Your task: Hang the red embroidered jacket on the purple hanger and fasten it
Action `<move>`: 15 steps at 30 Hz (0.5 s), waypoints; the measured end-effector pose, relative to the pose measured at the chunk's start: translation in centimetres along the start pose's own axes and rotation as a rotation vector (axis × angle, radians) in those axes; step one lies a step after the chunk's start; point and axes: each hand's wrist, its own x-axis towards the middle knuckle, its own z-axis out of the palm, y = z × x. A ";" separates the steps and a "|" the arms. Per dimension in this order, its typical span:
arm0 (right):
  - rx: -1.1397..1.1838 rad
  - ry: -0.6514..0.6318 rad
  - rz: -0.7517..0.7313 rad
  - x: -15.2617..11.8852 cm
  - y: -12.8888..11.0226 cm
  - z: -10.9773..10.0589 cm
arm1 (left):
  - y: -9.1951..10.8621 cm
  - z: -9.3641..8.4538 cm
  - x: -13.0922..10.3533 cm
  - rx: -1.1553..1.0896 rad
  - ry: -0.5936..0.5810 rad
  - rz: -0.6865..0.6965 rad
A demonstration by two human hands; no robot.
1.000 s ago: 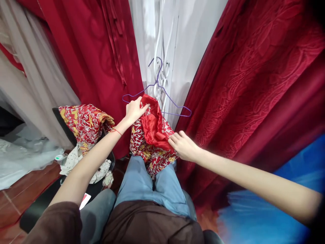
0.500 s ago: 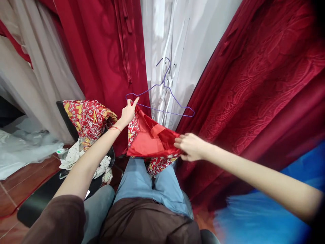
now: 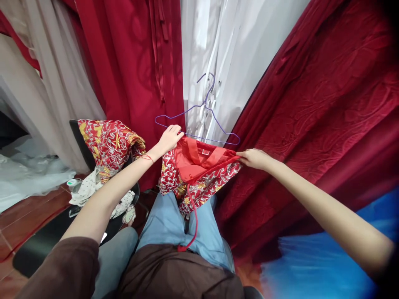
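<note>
A red garment (image 3: 215,178) with silver and gold embroidery is stretched between my two hands, its smooth red lining (image 3: 187,166) and a small white label (image 3: 205,152) showing along the top edge. My left hand (image 3: 171,138) pinches its upper left corner, close to the bottom bar of a purple wire hanger (image 3: 199,136). At the right end of the edge, my right hand (image 3: 254,158) grips the fabric between thumb and fingers. A red cord (image 3: 195,220) dangles from the garment over my lap. Whether the garment is fastened to the hanger, I cannot tell.
On a black chair (image 3: 40,245) at left lie another red embroidered garment (image 3: 112,141) and a white dotted cloth (image 3: 85,189). Long red dresses (image 3: 124,62) hang in front and at right (image 3: 327,137). Blue tulle (image 3: 318,265) spreads at lower right.
My left hand has moved right and slightly down; my right hand has moved right and up. The garment has turned, showing more embroidery, the label and the dangling cord.
</note>
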 end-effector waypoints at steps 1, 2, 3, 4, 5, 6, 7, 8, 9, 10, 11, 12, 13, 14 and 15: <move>-0.001 0.003 0.009 0.2 0.2 0.1 | 0.4 -0.2 0.3 -0.003 0.016 -0.002; 0.002 0.004 0.012 0.4 0.3 0.2 | 1.0 -0.3 0.6 -0.010 0.035 -0.009; 0.009 0.005 0.011 0.7 0.2 0.3 | 1.6 -0.3 1.1 -0.021 0.054 -0.018; 0.018 0.008 0.009 0.9 0.2 0.3 | 2.4 -0.2 1.6 -0.037 0.070 -0.023; 0.027 0.011 0.005 1.1 0.1 0.4 | 3.2 0.0 2.3 -0.054 0.077 -0.026; 0.035 0.015 0.000 1.3 0.0 0.4 | 4.1 0.3 3.1 -0.071 0.073 -0.032; 0.038 0.020 -0.006 1.5 -0.1 0.4 | 4.9 0.8 3.8 -0.088 0.054 -0.046; 0.039 0.027 -0.013 1.6 -0.1 0.4 | 5.7 1.2 4.5 -0.102 0.021 -0.074; 0.037 0.037 -0.021 1.6 0.0 0.4 | 6.3 1.7 5.1 -0.113 -0.023 -0.116; 0.038 0.048 -0.034 1.6 0.2 0.5 | 6.8 2.2 5.4 -0.122 -0.073 -0.160; 0.044 0.060 -0.050 1.4 0.3 0.7 | 7.2 2.5 5.6 -0.131 -0.122 -0.190; 0.056 0.073 -0.066 1.3 0.6 0.8 | 7.4 2.8 5.5 -0.141 -0.161 -0.199; 0.074 0.087 -0.084 1.1 0.8 1.1 | 7.5 2.9 5.2 -0.152 -0.182 -0.183; 0.095 0.098 -0.101 0.9 1.0 1.4 | 7.5 3.0 4.7 -0.165 -0.183 -0.149; 0.114 0.107 -0.118 0.6 1.3 1.8 | 7.3 2.9 4.1 -0.177 -0.165 -0.112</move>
